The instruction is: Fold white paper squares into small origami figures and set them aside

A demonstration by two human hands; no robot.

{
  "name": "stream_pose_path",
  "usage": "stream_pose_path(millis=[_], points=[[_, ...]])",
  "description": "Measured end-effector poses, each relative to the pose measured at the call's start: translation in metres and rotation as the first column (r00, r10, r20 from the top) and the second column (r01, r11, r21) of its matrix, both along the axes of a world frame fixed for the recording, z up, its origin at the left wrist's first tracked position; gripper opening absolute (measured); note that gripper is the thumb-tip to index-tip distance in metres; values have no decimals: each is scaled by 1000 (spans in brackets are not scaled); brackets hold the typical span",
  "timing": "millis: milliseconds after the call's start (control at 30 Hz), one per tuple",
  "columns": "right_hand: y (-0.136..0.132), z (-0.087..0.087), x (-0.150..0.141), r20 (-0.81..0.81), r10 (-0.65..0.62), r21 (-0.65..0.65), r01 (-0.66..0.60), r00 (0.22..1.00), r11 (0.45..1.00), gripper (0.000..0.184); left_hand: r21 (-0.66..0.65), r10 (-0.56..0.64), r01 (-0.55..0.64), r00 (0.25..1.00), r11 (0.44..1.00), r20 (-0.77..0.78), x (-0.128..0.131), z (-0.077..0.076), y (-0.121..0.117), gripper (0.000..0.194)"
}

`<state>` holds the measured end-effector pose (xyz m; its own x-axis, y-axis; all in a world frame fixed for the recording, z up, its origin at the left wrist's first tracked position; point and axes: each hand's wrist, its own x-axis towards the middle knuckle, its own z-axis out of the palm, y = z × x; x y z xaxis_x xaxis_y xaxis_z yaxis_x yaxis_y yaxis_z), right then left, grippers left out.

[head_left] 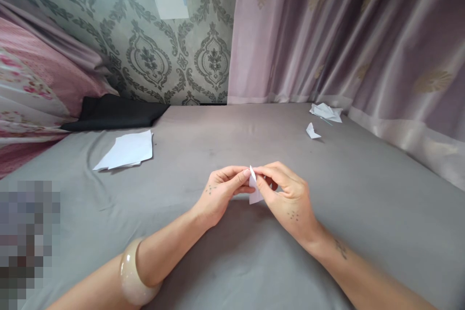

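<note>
A small folded piece of white paper [255,195] is held up between my two hands, above the grey cloth [232,256]. My left hand [222,193] pinches its upper left edge between thumb and fingers. From the other side, my right hand [286,193] grips the same paper near its top with thumb and forefinger. The paper comes to a point at the top, and its lower part hangs below the fingers. Part of it is hidden behind my right thumb.
A stack of white paper sheets [131,150] lies at the left, with black fabric [119,112] behind it. At the right stand a small folded paper piece [312,131] and a pile of folded papers [326,112]. Pink curtains [290,34] hang beyond the cloth.
</note>
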<state>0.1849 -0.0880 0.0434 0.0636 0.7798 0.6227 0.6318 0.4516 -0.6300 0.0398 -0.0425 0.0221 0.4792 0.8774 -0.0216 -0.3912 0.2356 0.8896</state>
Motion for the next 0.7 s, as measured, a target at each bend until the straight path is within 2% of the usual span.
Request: stream_pose_path(millis=[200, 400, 533, 700], points=[[0, -3, 3, 80, 34, 33, -37, 996, 999, 25, -11, -2, 2, 1000, 1000, -14, -1, 2, 1, 19], [-2, -2, 5, 167, 72, 49, -81, 983, 996, 31, -54, -4, 6, 999, 999, 34, -2, 4, 2, 15], [-3, -1, 4, 173, 90, 67, -103, 981, 992, 25, -51, -26, 28, 999, 998, 48, -2, 6, 1, 17], [-2, -3, 0, 86, 24, 91, -31, 996, 995, 14, -26, -32, 33, 999, 999, 28, 0, 6, -2, 17]])
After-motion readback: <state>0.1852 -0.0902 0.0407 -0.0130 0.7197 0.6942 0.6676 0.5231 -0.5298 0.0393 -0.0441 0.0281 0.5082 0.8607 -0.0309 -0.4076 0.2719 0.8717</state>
